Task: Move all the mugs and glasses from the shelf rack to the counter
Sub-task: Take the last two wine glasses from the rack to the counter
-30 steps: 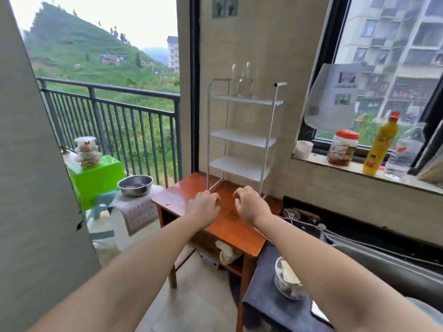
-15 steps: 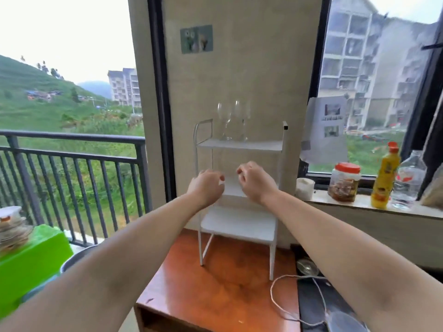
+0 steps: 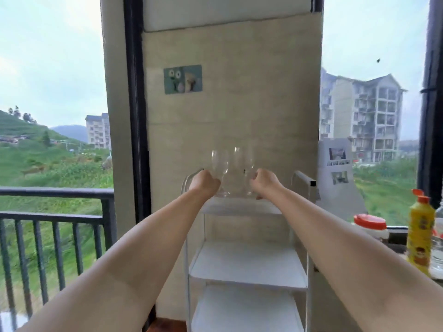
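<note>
Two clear wine glasses stand side by side on the top tier of a white three-tier shelf rack (image 3: pixel 247 262) against the beige wall. My left hand (image 3: pixel 205 183) curls its fingers round the stem and lower bowl of the left glass (image 3: pixel 220 161). Round the stem of the right glass (image 3: pixel 243 159) my right hand (image 3: pixel 265 183) curls likewise. Both glass feet look to be down on the shelf, partly hidden by my hands. The two lower tiers hold nothing.
On the window ledge to the right stand a red-lidded jar (image 3: pixel 370 224), a yellow bottle (image 3: pixel 420 236) and a clear bottle (image 3: pixel 438 248). A paper sheet (image 3: pixel 338 173) hangs by the rack. A black balcony railing (image 3: pixel 55 212) runs on the left. A strip of wooden table (image 3: pixel 167 325) shows below.
Both hands rose from in front of the middle tier to the top tier and closed on the two wine glasses. The view tilted upward and drew nearer the rack.
</note>
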### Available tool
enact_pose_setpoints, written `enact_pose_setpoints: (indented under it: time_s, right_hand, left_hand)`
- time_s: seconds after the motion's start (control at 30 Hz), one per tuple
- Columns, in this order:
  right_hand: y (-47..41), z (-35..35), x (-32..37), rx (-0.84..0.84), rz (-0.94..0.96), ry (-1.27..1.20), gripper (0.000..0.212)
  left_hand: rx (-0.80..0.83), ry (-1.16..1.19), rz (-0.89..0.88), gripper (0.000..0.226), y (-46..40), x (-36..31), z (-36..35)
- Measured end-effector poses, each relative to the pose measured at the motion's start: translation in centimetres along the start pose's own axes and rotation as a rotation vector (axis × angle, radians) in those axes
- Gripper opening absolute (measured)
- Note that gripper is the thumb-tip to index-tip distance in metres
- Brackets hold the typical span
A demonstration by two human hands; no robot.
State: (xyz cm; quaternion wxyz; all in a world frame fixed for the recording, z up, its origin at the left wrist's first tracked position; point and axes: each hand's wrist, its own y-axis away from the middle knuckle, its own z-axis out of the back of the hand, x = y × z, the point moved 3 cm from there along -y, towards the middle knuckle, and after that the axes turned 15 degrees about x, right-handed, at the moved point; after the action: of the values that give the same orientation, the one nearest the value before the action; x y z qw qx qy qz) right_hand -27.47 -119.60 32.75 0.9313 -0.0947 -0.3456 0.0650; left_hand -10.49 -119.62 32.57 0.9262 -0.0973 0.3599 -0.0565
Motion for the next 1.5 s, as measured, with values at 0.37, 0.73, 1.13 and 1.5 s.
enact_pose_setpoints:
  time_s: [0.37, 0.73, 1.13, 1.5]
  right_hand:
    - [-6.3, -2.4, -0.3, 0.193, -0.052, -0.466, 0.007]
    - [-2.4, 0.2, 1.1, 0.013, -0.044, -0.480, 0.015]
    - [13.3, 0.0, 3.6, -0.205, 0.001, -0.547, 0.031]
    - [30.2, -4.6, -6.7, -0.164, -0.298, -0.667, 0.022]
  left_hand:
    - [0.173, 0.251, -0.038, 0.028, -8.2, 1.1, -3.1]
    - [0.156, 0.241, -0.161, 0.033, -3.7, -0.5, 0.2]
    - [0.189, 0.422, -0.235, 0.032, 10.3, -0.7, 1.3]
    - [0.555, 0.435, -0.081, 0.032, 22.4, 3.3, -11.1]
